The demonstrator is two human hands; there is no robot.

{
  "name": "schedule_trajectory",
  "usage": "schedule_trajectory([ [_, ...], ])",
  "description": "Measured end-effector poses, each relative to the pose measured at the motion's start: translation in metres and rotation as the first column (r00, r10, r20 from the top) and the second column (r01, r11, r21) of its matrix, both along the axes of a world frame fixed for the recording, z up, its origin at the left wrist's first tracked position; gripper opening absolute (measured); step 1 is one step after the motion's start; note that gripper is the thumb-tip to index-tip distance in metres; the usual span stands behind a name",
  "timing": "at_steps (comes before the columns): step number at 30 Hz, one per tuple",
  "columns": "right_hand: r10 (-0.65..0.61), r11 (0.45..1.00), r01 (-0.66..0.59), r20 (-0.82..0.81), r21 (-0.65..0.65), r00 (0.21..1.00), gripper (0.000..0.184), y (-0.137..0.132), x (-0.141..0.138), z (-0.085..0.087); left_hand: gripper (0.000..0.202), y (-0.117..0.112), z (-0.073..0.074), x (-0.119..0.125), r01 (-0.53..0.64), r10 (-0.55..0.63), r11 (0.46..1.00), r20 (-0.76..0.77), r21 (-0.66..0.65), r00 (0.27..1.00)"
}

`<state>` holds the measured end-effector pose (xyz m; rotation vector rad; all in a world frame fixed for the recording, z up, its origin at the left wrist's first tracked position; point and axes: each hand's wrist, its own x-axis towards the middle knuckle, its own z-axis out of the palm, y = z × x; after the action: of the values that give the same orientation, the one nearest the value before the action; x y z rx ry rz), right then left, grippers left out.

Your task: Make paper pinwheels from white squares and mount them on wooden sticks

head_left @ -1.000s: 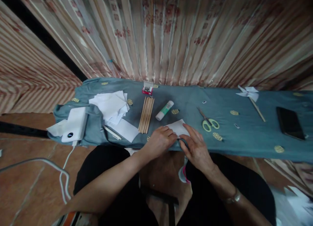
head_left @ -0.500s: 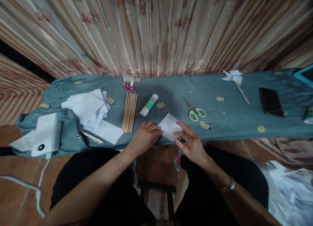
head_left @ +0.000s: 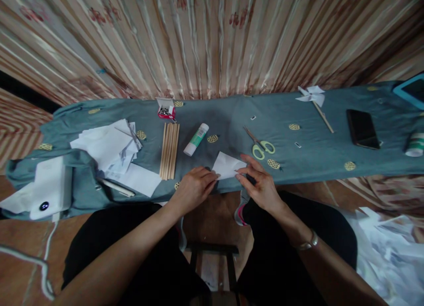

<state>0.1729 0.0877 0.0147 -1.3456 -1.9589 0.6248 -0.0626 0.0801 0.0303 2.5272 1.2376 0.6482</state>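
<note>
A small white paper square (head_left: 226, 165) lies near the front edge of the blue-grey cloth-covered table (head_left: 232, 120). My left hand (head_left: 194, 189) pinches its left corner with curled fingers. My right hand (head_left: 260, 184) pinches its right edge, fingers pressed together. Green-handled scissors (head_left: 260, 146) lie just behind my right hand. A glue stick (head_left: 196, 139) and a bundle of wooden sticks (head_left: 169, 149) lie behind my left hand.
A pile of white paper (head_left: 106, 145), a pen (head_left: 116, 187) and a white power bank (head_left: 49, 187) are at the left. A box of pins (head_left: 165, 108) stands at the back. A paper pinwheel (head_left: 313, 98), a phone (head_left: 362, 129) and a small bottle (head_left: 414, 145) are at the right. Paper scraps (head_left: 391, 248) litter the floor.
The view has swung to the right and down a little. Both hands stayed on the paper square, which has been turned and folded slightly between them.
</note>
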Motion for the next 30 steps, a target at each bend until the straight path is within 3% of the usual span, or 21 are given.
schedule_trajectory([
  [7,-0.026,0.999,0.024,-0.066,-0.029,0.997,0.014,0.014,-0.005,0.001,0.025,0.000,0.004,0.000,-0.085,0.086,0.989,-0.003,-0.121,0.996],
  [13,0.069,0.996,-0.072,-0.047,-0.058,0.997,0.007,0.012,0.004,0.001,0.024,-0.002,0.003,-0.006,0.001,0.004,0.992,0.042,-0.124,0.999],
  [20,0.126,0.989,-0.121,0.055,-0.085,0.991,0.023,0.006,0.016,-0.001,0.020,-0.002,-0.002,-0.013,0.018,-0.014,0.994,0.038,-0.105,0.999],
  [25,0.123,0.990,-0.116,0.086,-0.082,0.989,0.035,0.004,0.019,0.001,0.027,0.001,0.000,-0.012,-0.006,0.008,0.994,0.017,-0.108,1.000],
  [30,0.147,0.986,-0.137,0.106,-0.093,0.984,0.033,0.003,0.021,0.003,0.029,0.004,-0.001,-0.012,0.018,-0.017,0.992,0.006,-0.128,1.000],
])
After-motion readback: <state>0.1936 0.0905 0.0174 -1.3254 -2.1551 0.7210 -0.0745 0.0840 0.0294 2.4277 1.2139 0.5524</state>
